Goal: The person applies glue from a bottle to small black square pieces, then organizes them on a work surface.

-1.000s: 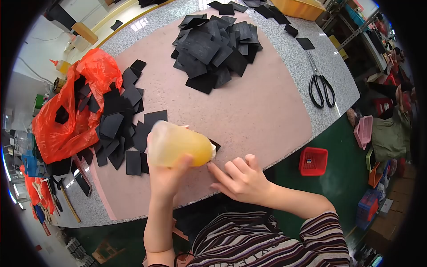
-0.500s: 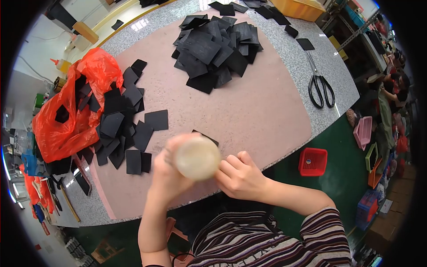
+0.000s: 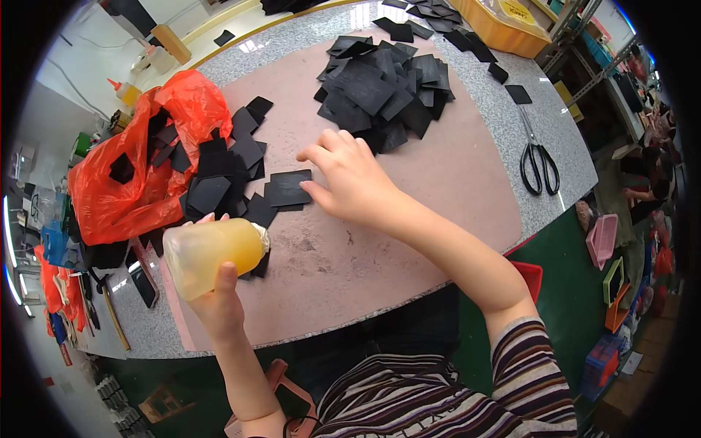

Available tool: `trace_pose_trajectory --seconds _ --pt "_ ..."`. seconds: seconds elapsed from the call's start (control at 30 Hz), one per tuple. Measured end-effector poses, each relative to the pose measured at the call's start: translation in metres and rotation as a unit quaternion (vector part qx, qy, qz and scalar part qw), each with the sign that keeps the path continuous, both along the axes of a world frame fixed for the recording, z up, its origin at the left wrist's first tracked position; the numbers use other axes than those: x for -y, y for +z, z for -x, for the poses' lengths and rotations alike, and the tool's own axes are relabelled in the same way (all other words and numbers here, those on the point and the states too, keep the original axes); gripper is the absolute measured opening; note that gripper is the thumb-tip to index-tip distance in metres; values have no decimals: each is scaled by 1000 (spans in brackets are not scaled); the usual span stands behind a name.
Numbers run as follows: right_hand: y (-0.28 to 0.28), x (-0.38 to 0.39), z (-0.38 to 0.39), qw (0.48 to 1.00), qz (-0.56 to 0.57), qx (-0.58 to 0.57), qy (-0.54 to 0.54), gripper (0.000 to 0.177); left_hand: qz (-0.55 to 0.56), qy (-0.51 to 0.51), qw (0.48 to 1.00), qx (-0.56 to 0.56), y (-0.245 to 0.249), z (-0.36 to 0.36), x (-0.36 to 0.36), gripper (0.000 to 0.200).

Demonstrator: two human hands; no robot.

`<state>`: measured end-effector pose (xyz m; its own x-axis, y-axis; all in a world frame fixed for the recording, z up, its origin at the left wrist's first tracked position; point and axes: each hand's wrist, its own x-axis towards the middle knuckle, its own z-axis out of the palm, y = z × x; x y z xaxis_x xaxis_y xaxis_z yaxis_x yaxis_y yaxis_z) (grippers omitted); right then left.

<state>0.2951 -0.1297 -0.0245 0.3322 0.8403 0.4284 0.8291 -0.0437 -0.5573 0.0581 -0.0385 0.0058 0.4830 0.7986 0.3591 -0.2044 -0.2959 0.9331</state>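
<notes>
My left hand [image 3: 223, 296] is wrapped round a translucent squeeze bottle [image 3: 213, 255], partly filled with yellow liquid and tipped on its side with its whitish end pointing right. My right hand [image 3: 349, 175] is over the middle of the mat, thumb and forefinger apart. Its thumb tip comes right to the edge of a black square piece [image 3: 290, 187], which overlaps other pieces. Beyond the fingers rises a heap of black square pieces [image 3: 372, 87]. To the left, more black pieces [image 3: 209, 191] spill from a red plastic bag [image 3: 109, 208].
A pinkish mat [image 3: 431, 212] covers much of the speckled tabletop [image 3: 504, 69]. Scissors [image 3: 537, 157] with black handles lie at the right. A yellow bin [image 3: 504, 25] stands at the far edge. Below the table's right edge, a red basket [image 3: 529, 277] is partly hidden by my arm.
My left hand has carried the bottle left and turned it from end-on to sideways. My right hand has left the bottle, opened, and reached forward to the black pieces. The view has shifted slightly.
</notes>
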Motion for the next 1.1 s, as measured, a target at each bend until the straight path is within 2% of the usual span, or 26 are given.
trace_pose_trajectory --seconds 0.1,0.17,0.27,0.3,0.37,0.4,0.43,0.47,0.5,0.53,0.57,0.63,0.7,0.77,0.8,0.9,0.93,1.07,1.1 --pt "-5 -25 -6 997 74 28 19 28 -23 13 999 -24 -3 15 2 87" --pt "-2 -31 -7 987 149 42 38 25 6 15 1000 -24 -4 21 5 88" --pt "19 -30 -24 984 101 -124 75 19 16 23 999 -27 -9 28 4 87" --pt "25 -31 -38 992 -11 -117 37 16 16 25 999 -24 -9 32 3 86" --pt "51 -25 -73 977 -28 -203 -53 20 20 27 999 -27 -12 39 1 82" --pt "63 -21 -86 982 -6 -153 -114 21 21 24 999 -31 -13 41 -1 79" --pt "64 -22 -98 987 32 -47 -153 26 19 22 999 -34 -13 42 -2 76" --pt "51 -24 -101 979 -2 108 -172 32 24 19 999 -31 -14 42 -2 74" --pt "41 -27 -105 946 -37 261 -188 38 28 16 999 -27 -14 42 -2 72" --pt "44 -24 -88 929 10 317 -190 48 33 13 999 -23 -15 40 -1 71" --pt "47 -20 -66 905 54 379 -187 49 50 18 999 -10 -14 37 2 72" --pt "37 -18 -32 935 30 329 -126 56 84 28 996 12 -10 30 9 75" --pt "22 -12 -6 972 20 235 -11 44 94 2 995 13 -9 25 10 72" --pt "-8 -13 10 965 -23 216 150 26 147 -26 988 41 -10 22 7 69" --pt "-16 -13 14 944 -19 286 163 12 195 -40 978 68 -17 20 4 66" --pt "-26 -15 10 918 -29 348 186 10 365 -105 907 184 -28 5 -13 49" --pt "-24 -14 8 917 -70 350 179 11 363 -97 910 173 -35 4 -21 47" --pt "17 47 36 929 30 363 67 11 373 -102 904 182 -38 6 -24 45" --pt "23 66 49 931 49 358 46 12 396 -125 889 192 -32 4 -17 47"
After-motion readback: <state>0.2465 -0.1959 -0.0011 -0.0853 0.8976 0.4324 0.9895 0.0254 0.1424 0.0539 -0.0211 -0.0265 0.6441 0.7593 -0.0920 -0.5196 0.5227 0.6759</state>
